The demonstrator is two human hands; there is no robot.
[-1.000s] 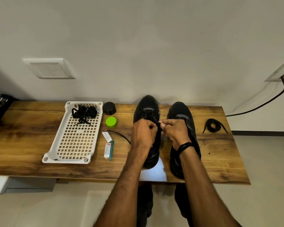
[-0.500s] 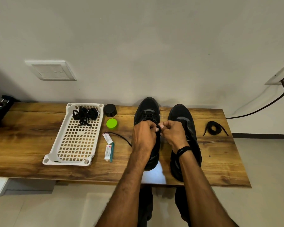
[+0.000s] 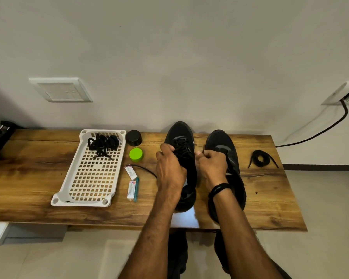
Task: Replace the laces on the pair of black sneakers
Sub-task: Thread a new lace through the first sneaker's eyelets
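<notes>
Sneakers point(image 3: 223, 144) stand side by side right of the counter's point(image 3: 28, 178) middle, toes toward its back edge. The left hand point(image 3: 170, 168) curls over the lacing of the left sneaker point(image 3: 179, 132) and grips the shoe. The right hand point(image 3: 212, 164), fingers curled, seems to pinch the lace point(image 3: 182, 149) in the gap between the shoes (the lace's tip is too small to make out). The step looks like working this lace at an upper eyelet; whether threading or pulling out, I cannot tell. Next calls for a steadied shoe and a clean pull across. A loose lace point(image 3: 260, 158) waits near the right end.

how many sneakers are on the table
2. The left sneaker stands on the table, the left hand gripping it; the right sneaker stands beside it, behind the right hand. None seems hidden.
</notes>
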